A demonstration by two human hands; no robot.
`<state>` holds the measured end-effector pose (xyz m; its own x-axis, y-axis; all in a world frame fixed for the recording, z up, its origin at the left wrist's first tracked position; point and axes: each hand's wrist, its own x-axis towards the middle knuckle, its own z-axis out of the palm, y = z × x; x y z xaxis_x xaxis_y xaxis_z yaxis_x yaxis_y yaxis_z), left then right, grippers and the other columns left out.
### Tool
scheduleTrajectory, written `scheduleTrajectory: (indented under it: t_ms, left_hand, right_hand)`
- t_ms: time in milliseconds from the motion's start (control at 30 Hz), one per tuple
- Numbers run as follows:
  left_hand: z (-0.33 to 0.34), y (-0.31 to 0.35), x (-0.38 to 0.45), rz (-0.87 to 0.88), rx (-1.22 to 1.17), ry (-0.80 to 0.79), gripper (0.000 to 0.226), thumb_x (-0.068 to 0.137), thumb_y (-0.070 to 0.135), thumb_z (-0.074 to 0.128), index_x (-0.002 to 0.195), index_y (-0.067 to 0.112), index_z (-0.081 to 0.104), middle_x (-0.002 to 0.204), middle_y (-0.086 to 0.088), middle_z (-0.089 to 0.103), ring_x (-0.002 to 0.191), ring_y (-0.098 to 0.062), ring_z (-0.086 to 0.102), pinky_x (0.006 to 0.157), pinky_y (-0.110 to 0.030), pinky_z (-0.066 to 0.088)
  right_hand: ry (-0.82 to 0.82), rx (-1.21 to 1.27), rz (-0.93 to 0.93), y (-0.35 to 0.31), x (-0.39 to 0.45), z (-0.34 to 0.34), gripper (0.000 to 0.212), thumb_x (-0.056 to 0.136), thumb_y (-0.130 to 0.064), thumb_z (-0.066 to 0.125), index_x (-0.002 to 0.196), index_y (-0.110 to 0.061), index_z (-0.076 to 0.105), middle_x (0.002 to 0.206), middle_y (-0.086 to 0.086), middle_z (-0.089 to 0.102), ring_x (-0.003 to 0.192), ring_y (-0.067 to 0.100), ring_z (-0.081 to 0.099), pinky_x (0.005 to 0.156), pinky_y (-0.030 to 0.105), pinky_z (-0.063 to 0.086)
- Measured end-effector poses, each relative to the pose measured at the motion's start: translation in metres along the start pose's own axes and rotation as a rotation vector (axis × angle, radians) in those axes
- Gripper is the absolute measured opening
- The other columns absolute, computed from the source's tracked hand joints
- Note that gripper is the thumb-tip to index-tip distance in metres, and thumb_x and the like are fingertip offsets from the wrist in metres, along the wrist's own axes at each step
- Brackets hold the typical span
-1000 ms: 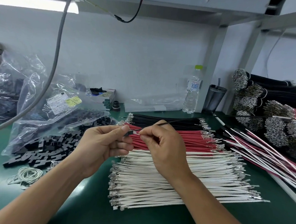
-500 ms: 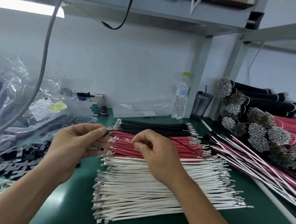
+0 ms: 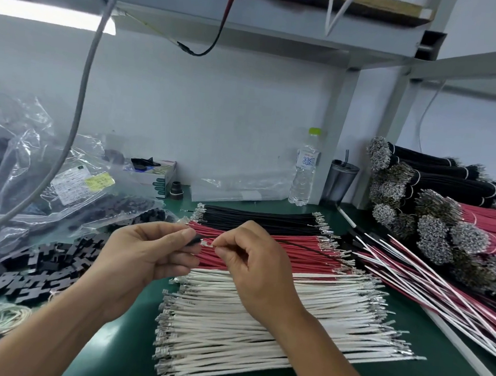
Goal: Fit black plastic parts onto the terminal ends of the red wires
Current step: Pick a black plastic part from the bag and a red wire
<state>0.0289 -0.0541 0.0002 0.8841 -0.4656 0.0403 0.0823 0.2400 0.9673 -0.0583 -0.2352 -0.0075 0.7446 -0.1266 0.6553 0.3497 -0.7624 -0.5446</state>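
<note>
My left hand pinches a small black plastic part between thumb and forefinger. My right hand pinches a wire just behind its metal terminal, whose tip sits at the part's opening. That wire looks thin and dark and trails right over the flat pile of red wires. Both hands hover above the left end of the red pile. Loose black plastic parts lie heaped on the green table to the left.
Black wires lie behind the red pile, white wires in front. Clear bags stand at left, rubber bands near the front edge. A bottle, a cup, tied bundles and mixed wires fill the right.
My right hand has lifted off the red pile with a wire and moved left. The terminal now meets the black part in my left hand, and the hands are closer together.
</note>
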Motion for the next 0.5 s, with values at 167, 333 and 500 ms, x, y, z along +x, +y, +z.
scheduleTrajectory:
  t_ms: [167,333,500]
  left_hand:
    - [0.0,-0.003,0.0,-0.016,0.028,-0.021,0.036,0.064,0.029,0.086,0.092,0.008,0.081,0.094,-0.027,0.076,0.067,-0.026,0.075,0.057,-0.029,0.061]
    - [0.004,-0.005,-0.002,0.102,0.299,0.022,0.032,0.064,0.035,0.086,0.089,0.015,0.083,0.083,-0.017,0.078,0.057,-0.023,0.069,0.042,-0.024,0.048]
    - [0.005,-0.001,0.0,0.008,0.029,-0.021,0.041,0.066,0.033,0.084,0.098,0.008,0.081,0.093,-0.027,0.076,0.06,-0.022,0.069,0.053,-0.028,0.058]
  right_hand:
    - [0.014,-0.018,-0.036,-0.001,-0.001,0.002,0.006,0.095,-0.025,0.068,0.098,-0.026,0.072,0.091,-0.016,0.059,0.083,0.005,0.06,0.07,0.029,0.052]
    - [-0.1,-0.15,-0.049,0.001,-0.001,0.002,0.008,0.094,-0.027,0.068,0.099,-0.028,0.074,0.09,-0.016,0.059,0.084,0.0,0.056,0.071,0.027,0.05]
    - [0.051,-0.021,-0.057,0.001,0.002,-0.009,0.009,0.092,-0.017,0.072,0.097,-0.022,0.077,0.089,-0.016,0.062,0.084,0.005,0.063,0.07,0.025,0.053]
